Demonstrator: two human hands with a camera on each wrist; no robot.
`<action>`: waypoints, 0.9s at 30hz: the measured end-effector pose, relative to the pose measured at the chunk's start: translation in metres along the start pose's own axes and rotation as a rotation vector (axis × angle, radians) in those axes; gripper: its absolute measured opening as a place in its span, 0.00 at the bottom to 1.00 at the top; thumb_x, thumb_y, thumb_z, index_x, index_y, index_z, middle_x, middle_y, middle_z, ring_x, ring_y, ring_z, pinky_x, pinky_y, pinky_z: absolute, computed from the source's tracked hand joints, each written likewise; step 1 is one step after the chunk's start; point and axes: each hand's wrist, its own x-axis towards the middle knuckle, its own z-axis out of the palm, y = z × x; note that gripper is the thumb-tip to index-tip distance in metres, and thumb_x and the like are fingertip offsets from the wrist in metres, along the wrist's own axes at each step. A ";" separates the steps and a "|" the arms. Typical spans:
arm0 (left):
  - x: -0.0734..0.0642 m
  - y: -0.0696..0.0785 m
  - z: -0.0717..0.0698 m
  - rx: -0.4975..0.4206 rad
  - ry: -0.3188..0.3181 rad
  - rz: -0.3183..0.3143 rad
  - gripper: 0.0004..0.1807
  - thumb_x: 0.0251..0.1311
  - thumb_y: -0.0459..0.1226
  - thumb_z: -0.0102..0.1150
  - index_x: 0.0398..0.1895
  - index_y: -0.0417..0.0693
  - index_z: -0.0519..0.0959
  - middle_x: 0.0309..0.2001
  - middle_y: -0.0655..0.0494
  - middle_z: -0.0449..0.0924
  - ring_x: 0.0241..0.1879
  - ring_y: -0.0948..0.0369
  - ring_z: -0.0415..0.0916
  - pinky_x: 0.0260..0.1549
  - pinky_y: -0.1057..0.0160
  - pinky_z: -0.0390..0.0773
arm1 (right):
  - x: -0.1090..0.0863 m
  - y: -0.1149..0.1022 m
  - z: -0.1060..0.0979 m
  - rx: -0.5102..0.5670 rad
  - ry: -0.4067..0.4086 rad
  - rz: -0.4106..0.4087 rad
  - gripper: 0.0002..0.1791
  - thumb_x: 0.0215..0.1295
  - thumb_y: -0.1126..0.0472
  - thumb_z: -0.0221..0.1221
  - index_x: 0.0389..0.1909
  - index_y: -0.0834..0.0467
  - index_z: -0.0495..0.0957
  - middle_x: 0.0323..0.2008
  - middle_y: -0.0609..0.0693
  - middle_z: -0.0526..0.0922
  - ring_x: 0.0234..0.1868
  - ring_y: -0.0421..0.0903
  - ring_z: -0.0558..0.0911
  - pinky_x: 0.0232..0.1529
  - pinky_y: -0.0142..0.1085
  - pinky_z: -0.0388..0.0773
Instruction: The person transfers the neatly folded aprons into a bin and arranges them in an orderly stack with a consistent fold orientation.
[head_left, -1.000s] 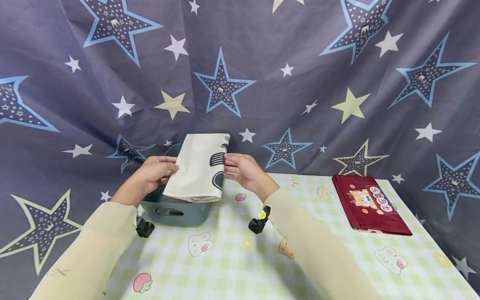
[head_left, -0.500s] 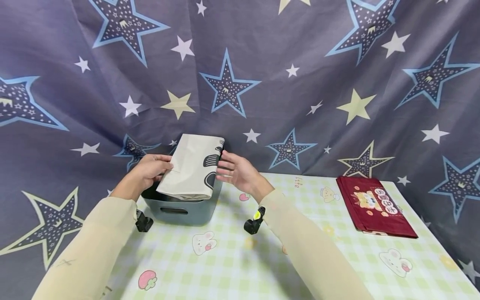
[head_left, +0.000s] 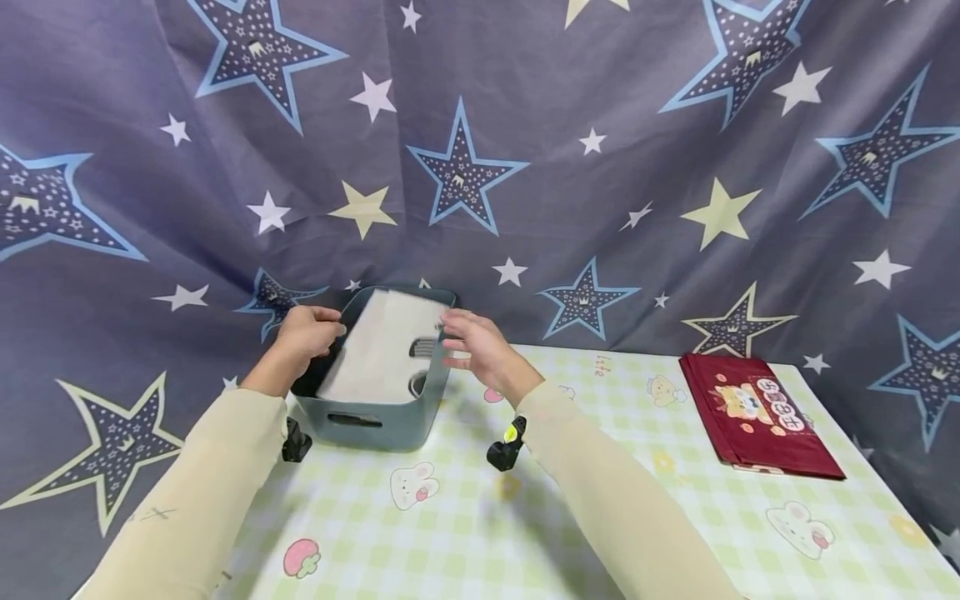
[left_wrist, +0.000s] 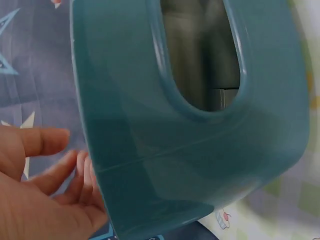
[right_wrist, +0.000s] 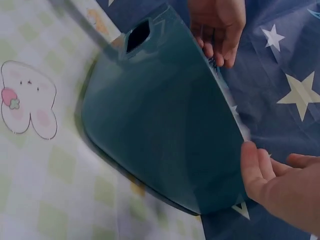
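A folded white cloth with black printed shapes [head_left: 386, 350] lies tilted inside the blue-green plastic bin [head_left: 375, 427], below its rim. Over the bin's left rim is my left hand [head_left: 309, 335]; its thumb and fingers are apart with nothing between them, as the left wrist view shows [left_wrist: 55, 185]. My right hand [head_left: 483, 348] is at the opposite rim, fingers loosely straight and holding nothing. In the right wrist view its fingertips [right_wrist: 248, 150] are right at the rim, while the bin's wall [right_wrist: 145, 115] hides the cloth.
A folded dark red cloth with a cartoon animal print [head_left: 757, 417] lies at the right of the table. The checked tablecloth [head_left: 465, 533] covers the table. A star-patterned curtain [head_left: 495, 75] hangs right behind the bin.
The white cloth has dropped from above the rim down into the bin. The left hand has let go of it; the right hand has stayed beside the rim, fingers off the cloth.
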 end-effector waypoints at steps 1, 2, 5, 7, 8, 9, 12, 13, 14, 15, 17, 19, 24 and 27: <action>0.000 0.001 0.000 0.022 0.015 0.004 0.26 0.72 0.35 0.51 0.71 0.35 0.69 0.67 0.35 0.70 0.58 0.45 0.73 0.50 0.52 0.79 | -0.001 0.000 -0.001 -0.019 0.016 -0.003 0.33 0.75 0.53 0.58 0.76 0.59 0.61 0.74 0.62 0.63 0.71 0.62 0.67 0.67 0.56 0.70; -0.001 0.001 0.000 0.028 0.023 0.008 0.26 0.72 0.36 0.51 0.71 0.36 0.69 0.67 0.35 0.70 0.60 0.44 0.72 0.51 0.51 0.79 | -0.001 0.000 -0.002 -0.023 0.029 -0.006 0.33 0.75 0.54 0.57 0.76 0.59 0.62 0.74 0.62 0.64 0.70 0.62 0.68 0.66 0.56 0.71; -0.002 0.003 0.002 0.034 0.026 0.014 0.25 0.72 0.36 0.50 0.69 0.36 0.71 0.67 0.36 0.70 0.59 0.45 0.72 0.51 0.51 0.79 | -0.002 0.001 -0.005 -0.009 0.035 -0.007 0.31 0.76 0.54 0.56 0.75 0.59 0.63 0.73 0.64 0.65 0.69 0.62 0.70 0.66 0.56 0.71; -0.003 0.003 0.003 0.035 0.018 0.016 0.24 0.73 0.37 0.50 0.69 0.37 0.71 0.66 0.37 0.71 0.55 0.47 0.72 0.49 0.52 0.79 | -0.003 0.001 -0.006 -0.003 0.023 -0.009 0.31 0.77 0.54 0.55 0.75 0.59 0.62 0.74 0.65 0.64 0.69 0.63 0.70 0.66 0.56 0.70; -0.003 0.004 0.004 0.033 0.015 0.016 0.24 0.73 0.37 0.50 0.68 0.37 0.71 0.64 0.37 0.72 0.53 0.49 0.73 0.48 0.53 0.79 | -0.003 0.001 -0.006 -0.003 0.018 -0.011 0.31 0.77 0.54 0.55 0.76 0.60 0.62 0.74 0.65 0.64 0.69 0.63 0.70 0.66 0.57 0.70; -0.003 0.004 0.004 0.030 0.013 0.017 0.23 0.73 0.37 0.50 0.68 0.37 0.71 0.63 0.37 0.72 0.51 0.50 0.73 0.47 0.53 0.80 | -0.004 0.001 -0.007 -0.002 0.014 -0.012 0.30 0.77 0.54 0.54 0.75 0.60 0.62 0.73 0.65 0.65 0.68 0.63 0.70 0.66 0.56 0.71; -0.004 0.003 0.006 0.020 0.011 0.023 0.23 0.74 0.36 0.50 0.68 0.36 0.71 0.57 0.39 0.74 0.45 0.53 0.73 0.45 0.54 0.80 | -0.005 0.000 -0.007 -0.004 0.011 -0.015 0.29 0.78 0.55 0.54 0.75 0.60 0.63 0.72 0.64 0.68 0.67 0.62 0.72 0.66 0.56 0.72; -0.004 0.003 0.007 0.015 0.008 0.024 0.23 0.74 0.36 0.49 0.69 0.36 0.71 0.55 0.40 0.74 0.44 0.54 0.73 0.44 0.55 0.80 | -0.006 0.000 -0.007 -0.006 0.012 -0.015 0.29 0.78 0.55 0.53 0.74 0.59 0.64 0.71 0.64 0.69 0.66 0.61 0.72 0.65 0.56 0.72; -0.005 0.004 0.008 0.010 0.007 0.029 0.23 0.74 0.36 0.50 0.69 0.36 0.71 0.55 0.40 0.75 0.43 0.54 0.73 0.43 0.56 0.80 | -0.007 -0.001 -0.007 -0.007 0.012 -0.016 0.28 0.78 0.55 0.53 0.74 0.59 0.64 0.70 0.63 0.70 0.66 0.61 0.73 0.65 0.56 0.72; -0.005 0.004 0.009 0.006 0.005 0.034 0.24 0.74 0.36 0.50 0.69 0.36 0.71 0.55 0.41 0.74 0.44 0.54 0.73 0.42 0.57 0.81 | -0.008 -0.001 -0.008 -0.008 0.008 -0.019 0.28 0.78 0.56 0.53 0.75 0.60 0.64 0.71 0.64 0.69 0.66 0.61 0.73 0.65 0.56 0.72; -0.006 0.004 0.010 -0.009 -0.008 0.039 0.24 0.75 0.37 0.50 0.69 0.36 0.71 0.56 0.41 0.74 0.46 0.53 0.74 0.41 0.59 0.80 | -0.009 -0.001 -0.009 -0.015 -0.001 -0.022 0.28 0.79 0.56 0.52 0.75 0.60 0.63 0.71 0.65 0.69 0.66 0.61 0.73 0.66 0.57 0.71; -0.009 0.004 0.012 -0.029 -0.021 0.041 0.24 0.75 0.37 0.49 0.70 0.37 0.70 0.59 0.40 0.73 0.50 0.50 0.74 0.42 0.60 0.80 | -0.011 -0.001 -0.011 -0.025 -0.013 -0.023 0.29 0.79 0.56 0.52 0.75 0.60 0.62 0.71 0.66 0.68 0.67 0.62 0.72 0.67 0.58 0.70; -0.015 0.005 0.020 -0.067 -0.046 0.042 0.24 0.76 0.37 0.49 0.70 0.37 0.70 0.62 0.39 0.72 0.56 0.47 0.74 0.44 0.60 0.80 | -0.015 0.003 -0.021 -0.062 -0.050 -0.024 0.29 0.79 0.56 0.52 0.76 0.61 0.61 0.73 0.66 0.66 0.71 0.63 0.69 0.69 0.60 0.67; -0.018 0.009 0.027 -0.086 -0.040 0.048 0.23 0.76 0.36 0.49 0.69 0.37 0.71 0.59 0.41 0.74 0.50 0.51 0.76 0.45 0.58 0.80 | -0.019 0.004 -0.029 -0.080 -0.059 -0.040 0.30 0.79 0.56 0.52 0.76 0.61 0.60 0.72 0.66 0.66 0.71 0.64 0.68 0.69 0.61 0.66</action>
